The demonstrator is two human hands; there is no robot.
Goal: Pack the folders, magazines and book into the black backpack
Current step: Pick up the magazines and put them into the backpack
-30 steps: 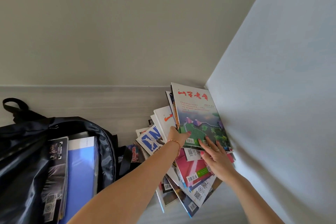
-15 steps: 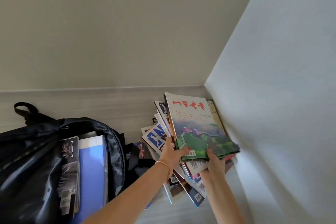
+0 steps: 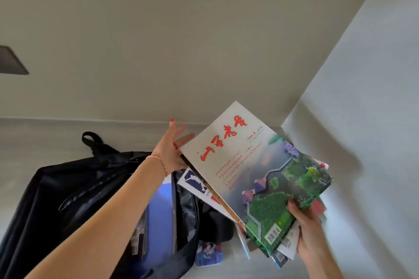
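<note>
So the whole stack of magazines [image 3: 260, 179] is up off the table [image 3: 56, 142] now. Half a second back it was only just being gathered against the corner; now it's lifted, tilted, and swung toward the backpack [image 3: 68, 199], which sits at about 8 o'clock from the stack. I'd say that means the pickup is done and what's left is getting the stack into the opening.

Right hand [image 3: 310, 231] is clamped on the stack's near corner at 5 o'clock, thumb on top of the cover, the rest underneath. Left hand [image 3: 171, 149] is at the far-left corner around 10 o'clock, fingers [image 3: 179, 129] spread wide and flat against the edge, steadying more than gripping.

The backpack is unzipped and a blue folder [image 3: 159, 217] already stands inside with something darker beside it. One small colourful item [image 3: 208, 253] lies on the table by the bag.

Writing: big red brush-style Chinese characters on the top cover, plus "2025 8" in red. Barcode near the bottom corner, and QR codes on lower issues. The rest is too blurry.
</note>
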